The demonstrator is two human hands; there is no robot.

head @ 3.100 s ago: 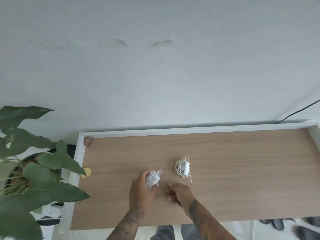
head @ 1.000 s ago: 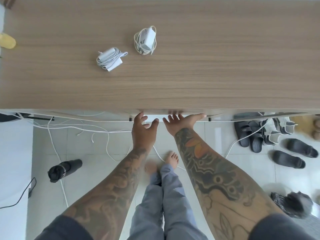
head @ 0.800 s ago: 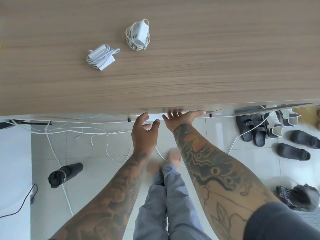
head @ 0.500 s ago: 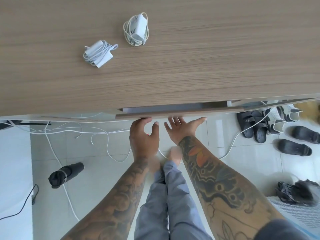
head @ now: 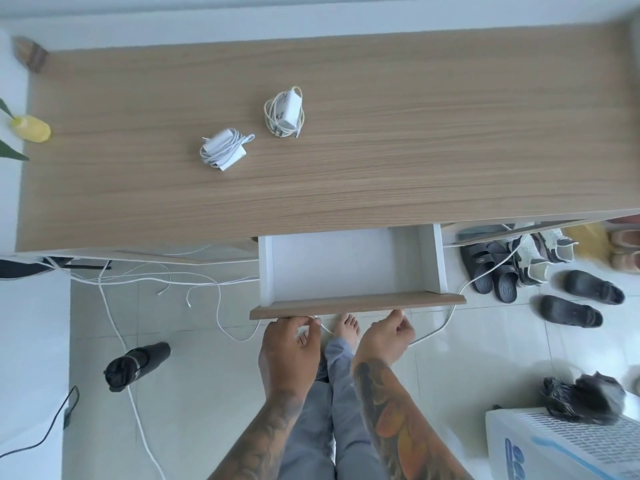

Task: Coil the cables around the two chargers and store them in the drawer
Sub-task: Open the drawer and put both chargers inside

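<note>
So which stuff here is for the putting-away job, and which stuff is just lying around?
For the job:
- white flat charger wrapped in its cable
- white square charger ringed by its cable
- open white drawer with wooden front
- left hand and right hand, at the drawer front

Just lying about:
- dark slippers
- black bottle on the floor
- loose white floor cables
- yellow thing at the desk edge

The drawer [head: 353, 268], shut 1.0 s ago and barely cracked 0.5 s ago, has been pulled well out from under the desktop [head: 346, 188]; its white inside is now exposed. The left hand [head: 289, 344] and right hand [head: 384, 336] have been drawn back w/ the drawer front, fingers now curled at its lower edge vs. spread flat earlier.
</note>
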